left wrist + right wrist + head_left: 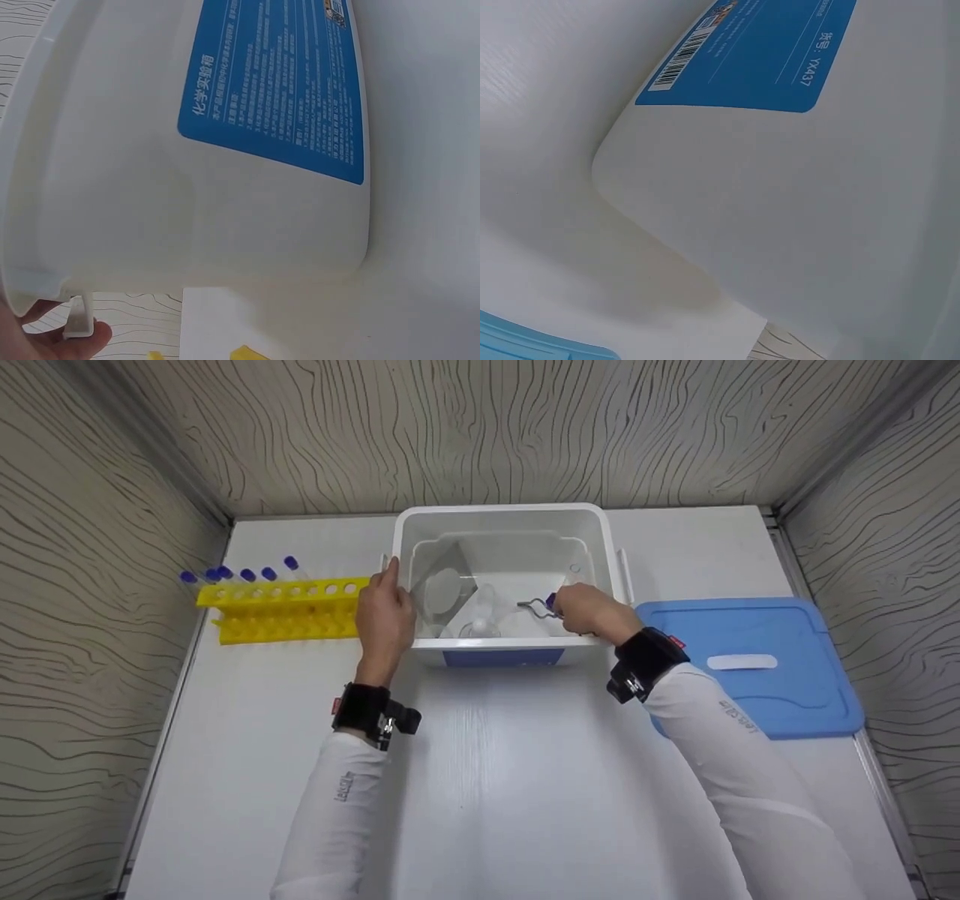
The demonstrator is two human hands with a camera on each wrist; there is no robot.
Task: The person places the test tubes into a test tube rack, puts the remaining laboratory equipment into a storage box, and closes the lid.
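In the head view, the right hand (592, 611) covered most of the grey metal clamp with a purple part (541, 606), so its grip on it could not be made out. The clear glassware (480, 619) at the bottom of the white plastic box (501, 521) was too faint to identify. In the left wrist view, only fingertips of the left hand (45, 337) showed at the lower left edge. The right wrist view showed none of the right hand, and the blue plastic lid (532, 341) was cut off at the lower left corner. The small print on the box's blue label (277, 90) was unreadable.
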